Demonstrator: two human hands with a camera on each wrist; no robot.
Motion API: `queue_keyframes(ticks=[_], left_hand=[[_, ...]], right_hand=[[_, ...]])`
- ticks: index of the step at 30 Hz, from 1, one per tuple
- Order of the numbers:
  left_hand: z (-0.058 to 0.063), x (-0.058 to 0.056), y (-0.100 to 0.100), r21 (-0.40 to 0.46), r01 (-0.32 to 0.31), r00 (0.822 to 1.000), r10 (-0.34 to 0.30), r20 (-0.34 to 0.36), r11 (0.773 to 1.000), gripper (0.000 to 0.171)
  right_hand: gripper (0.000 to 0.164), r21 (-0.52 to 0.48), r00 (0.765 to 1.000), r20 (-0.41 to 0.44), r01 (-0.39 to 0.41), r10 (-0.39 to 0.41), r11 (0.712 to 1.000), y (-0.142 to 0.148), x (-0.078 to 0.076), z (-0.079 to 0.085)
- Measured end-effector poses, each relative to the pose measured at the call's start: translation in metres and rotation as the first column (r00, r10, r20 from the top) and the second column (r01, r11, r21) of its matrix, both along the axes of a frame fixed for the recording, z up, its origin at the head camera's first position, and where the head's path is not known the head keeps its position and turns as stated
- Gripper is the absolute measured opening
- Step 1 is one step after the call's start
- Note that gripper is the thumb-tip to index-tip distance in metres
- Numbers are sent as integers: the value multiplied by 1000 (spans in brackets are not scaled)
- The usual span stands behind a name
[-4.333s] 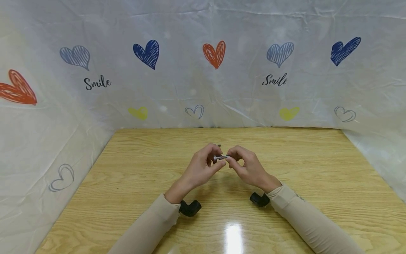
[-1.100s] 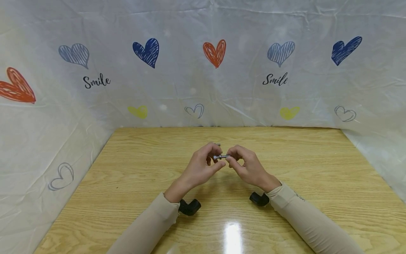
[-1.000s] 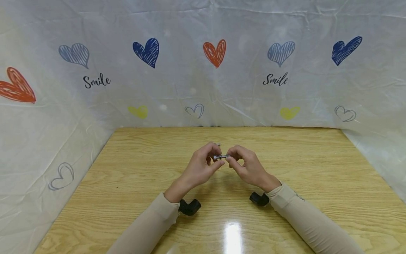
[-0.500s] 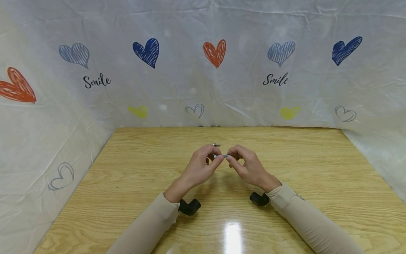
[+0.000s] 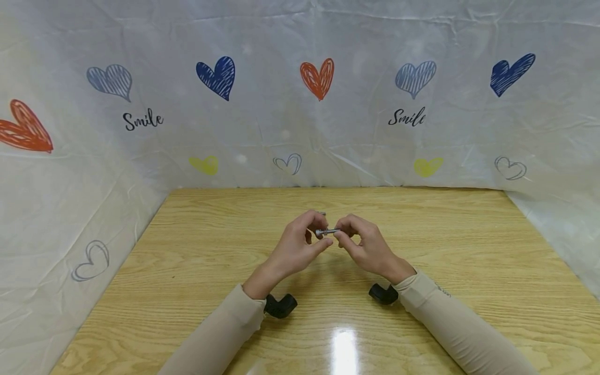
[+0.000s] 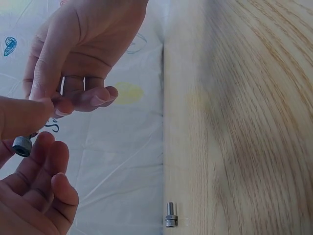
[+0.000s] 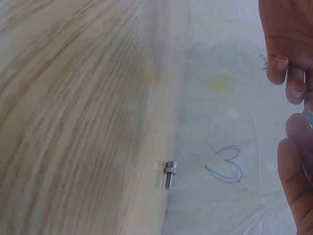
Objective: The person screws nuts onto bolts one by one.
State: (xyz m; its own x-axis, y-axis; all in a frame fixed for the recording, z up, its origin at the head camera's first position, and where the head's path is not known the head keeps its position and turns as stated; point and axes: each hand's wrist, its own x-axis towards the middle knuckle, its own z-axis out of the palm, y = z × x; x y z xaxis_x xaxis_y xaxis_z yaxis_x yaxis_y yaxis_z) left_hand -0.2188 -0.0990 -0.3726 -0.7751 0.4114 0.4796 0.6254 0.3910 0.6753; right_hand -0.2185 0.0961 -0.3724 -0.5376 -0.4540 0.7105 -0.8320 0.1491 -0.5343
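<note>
A small metal bolt lies nearly level between the two hands in the head view, its head toward the left. My right hand pinches the shank end between thumb and fingertips. My left hand curls its fingers round the head end, its thumb spread a little below the bolt. In the left wrist view the round socket bolt head shows beneath the left thumb; the shank is mostly hidden. The right wrist view catches only fingers at its right edge.
A second bolt with a nut on it lies on the wooden table beyond the left hand, which partly covers it in the head view. Behind the table hangs a white sheet printed with hearts. Black wrist mounts jut from both wrists.
Half a second ago the left thumb lay up against the bolt; now it has dropped away, showing more of the bolt. The right hand has kept its place.
</note>
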Motion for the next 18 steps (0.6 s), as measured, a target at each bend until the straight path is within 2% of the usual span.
queue_keyframes(ticks=[6, 13, 18], left_hand=[[0, 0, 0, -1, 5, 999, -5, -33, 1000, 13], [1, 0, 0, -32, -18, 1000, 18, -15, 999, 6], [-1, 0, -1, -47, -42, 999, 42, 13, 998, 15]], right_hand=[[8, -2, 1000, 5, 0, 0, 1000, 0, 0, 0], [4, 5, 1000, 3, 5, -5, 1000, 0, 0, -1], [4, 10, 1000, 15, 1, -1, 1000, 0, 2, 1]])
